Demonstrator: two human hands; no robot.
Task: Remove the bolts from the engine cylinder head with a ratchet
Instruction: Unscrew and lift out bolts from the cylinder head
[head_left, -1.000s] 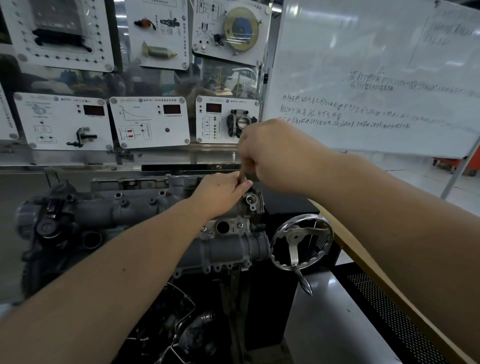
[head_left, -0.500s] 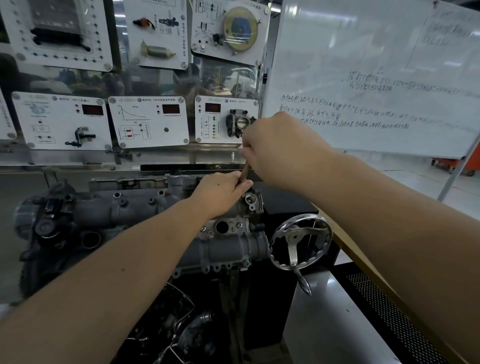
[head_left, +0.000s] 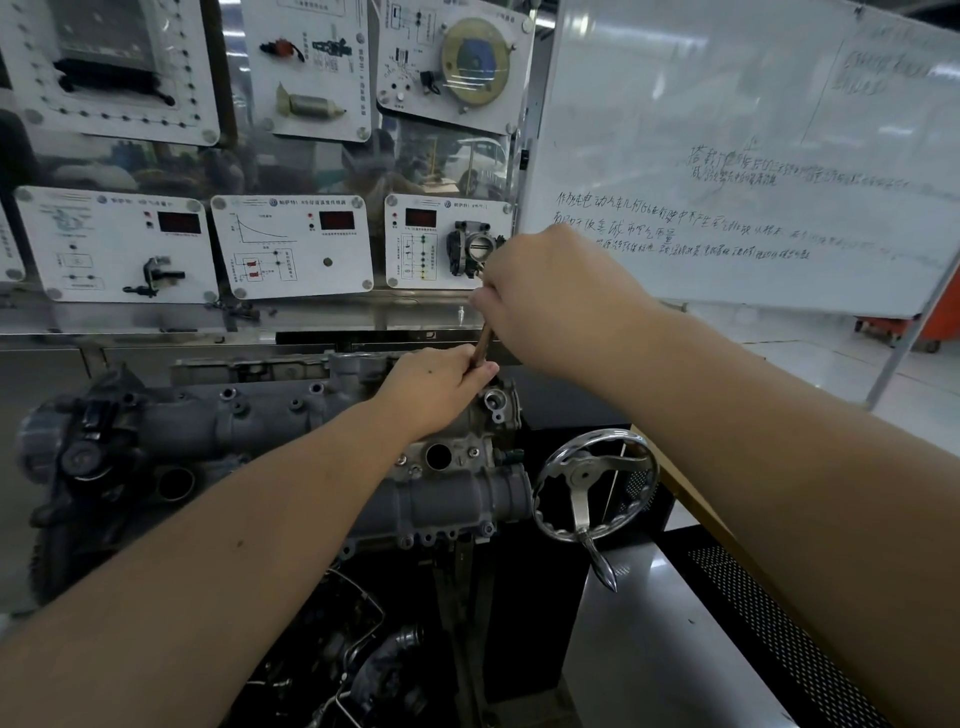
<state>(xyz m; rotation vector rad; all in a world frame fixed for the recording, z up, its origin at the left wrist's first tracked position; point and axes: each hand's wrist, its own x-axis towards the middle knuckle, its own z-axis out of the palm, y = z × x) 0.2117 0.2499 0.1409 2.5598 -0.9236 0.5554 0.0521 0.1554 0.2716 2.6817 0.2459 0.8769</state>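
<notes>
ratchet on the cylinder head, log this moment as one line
stage: working a bolt | right hand: grips ratchet handle | left hand: holds its lower end on cylinder head | bolt: hidden

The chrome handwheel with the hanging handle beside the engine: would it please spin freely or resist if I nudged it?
The chrome spoked handwheel looks solid metal, so probably stiff and heavy. Its handle hangs at the bottom, so it may swing back there. It seems shaft-mounted, so it likely turns rather than tips.

My view: both forearms bare, no sleeves in frame. Left hand and right hand ungloved, no watch, rings or wristbands visible. I see few small dark moles on left forearm.
</notes>
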